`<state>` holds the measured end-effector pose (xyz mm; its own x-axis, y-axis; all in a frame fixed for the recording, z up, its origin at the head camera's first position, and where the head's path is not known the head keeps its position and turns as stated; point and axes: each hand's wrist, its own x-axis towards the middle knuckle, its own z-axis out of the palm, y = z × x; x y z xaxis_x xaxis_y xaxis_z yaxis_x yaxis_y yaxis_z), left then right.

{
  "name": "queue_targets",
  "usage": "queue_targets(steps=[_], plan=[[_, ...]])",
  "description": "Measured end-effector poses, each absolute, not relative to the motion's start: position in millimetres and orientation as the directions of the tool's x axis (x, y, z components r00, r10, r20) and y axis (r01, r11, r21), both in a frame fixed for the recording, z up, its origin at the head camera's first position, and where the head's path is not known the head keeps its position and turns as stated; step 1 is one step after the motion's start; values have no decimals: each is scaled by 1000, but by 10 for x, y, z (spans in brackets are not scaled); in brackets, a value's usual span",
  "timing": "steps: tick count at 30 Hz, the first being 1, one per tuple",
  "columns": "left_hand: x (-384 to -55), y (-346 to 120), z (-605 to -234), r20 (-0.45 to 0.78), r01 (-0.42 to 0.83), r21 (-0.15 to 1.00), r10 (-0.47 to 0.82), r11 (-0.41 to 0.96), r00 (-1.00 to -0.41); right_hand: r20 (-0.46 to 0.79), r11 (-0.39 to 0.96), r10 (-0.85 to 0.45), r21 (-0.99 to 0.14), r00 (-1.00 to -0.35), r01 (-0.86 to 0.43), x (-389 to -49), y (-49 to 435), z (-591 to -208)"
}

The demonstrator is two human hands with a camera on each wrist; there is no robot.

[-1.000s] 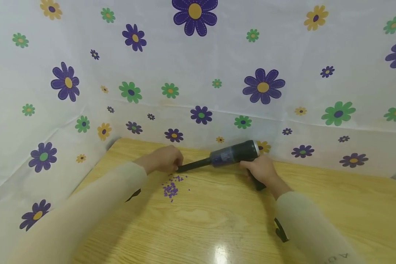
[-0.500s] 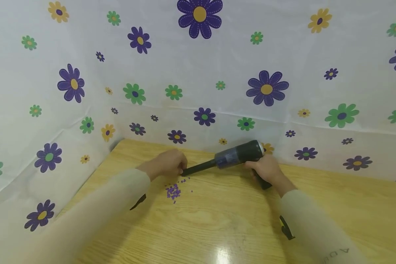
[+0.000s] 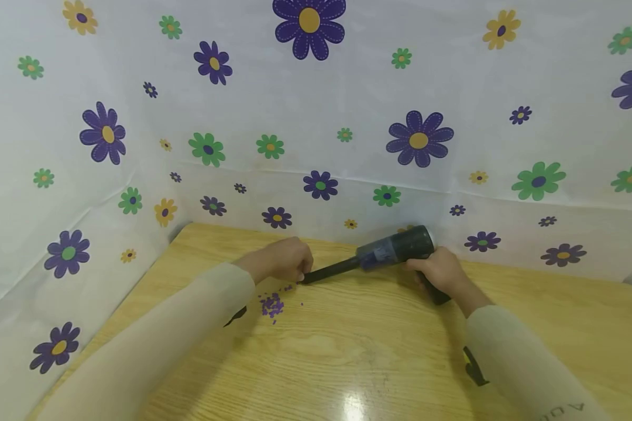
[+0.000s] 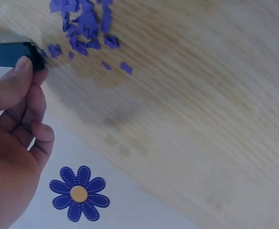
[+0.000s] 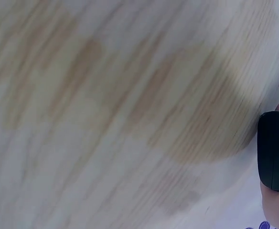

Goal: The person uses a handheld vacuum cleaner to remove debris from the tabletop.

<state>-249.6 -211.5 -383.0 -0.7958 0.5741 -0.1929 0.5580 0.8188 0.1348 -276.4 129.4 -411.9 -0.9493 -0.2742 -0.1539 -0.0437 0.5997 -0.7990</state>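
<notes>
A dark handheld vacuum cleaner (image 3: 395, 248) with a see-through bin and a long narrow nozzle (image 3: 330, 271) is held low over the wooden table, slanting down to the left. My right hand (image 3: 441, 272) grips its handle; in the right wrist view only the handle's dark end (image 5: 274, 150) shows. With thumb and fingers, my left hand (image 3: 289, 259) pinches the nozzle's tip, as the left wrist view shows at the dark nozzle end (image 4: 17, 55). Small purple paper scraps (image 3: 271, 304) lie in a loose heap by the tip, a few trailing toward it.
The wooden table (image 3: 316, 356) meets a white flowered cloth (image 3: 347, 93) hanging behind it and along the left side. The vacuum's rear end is close to the back cloth.
The vacuum and both hands have moved to the right relative to the scraps. Fewer scraps lie at the upper part of the heap, and the camera has shifted slightly.
</notes>
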Motion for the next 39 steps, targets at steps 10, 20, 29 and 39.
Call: queue_targets(steps=[10,20,29,39], plan=[[-2414,-2252,-3805,-227,542,120,554,832,-801,-142,577,-285,-815,-948,-51,-2741,1116,-4134],[-2283,-2453,-3786,-221,527,108,537,843,-814,-132,583,-320,-808,-938,-85,-2703,892,-4139],[-2146,-2692,-3827,-207,488,134,506,862,-837,-150,553,-346,-830,-926,-73,-2671,671,-4118],[-2182,-2554,-3885,-146,479,158,500,863,-853,-149,551,-358,-831,-922,-80,-2790,825,-4133]])
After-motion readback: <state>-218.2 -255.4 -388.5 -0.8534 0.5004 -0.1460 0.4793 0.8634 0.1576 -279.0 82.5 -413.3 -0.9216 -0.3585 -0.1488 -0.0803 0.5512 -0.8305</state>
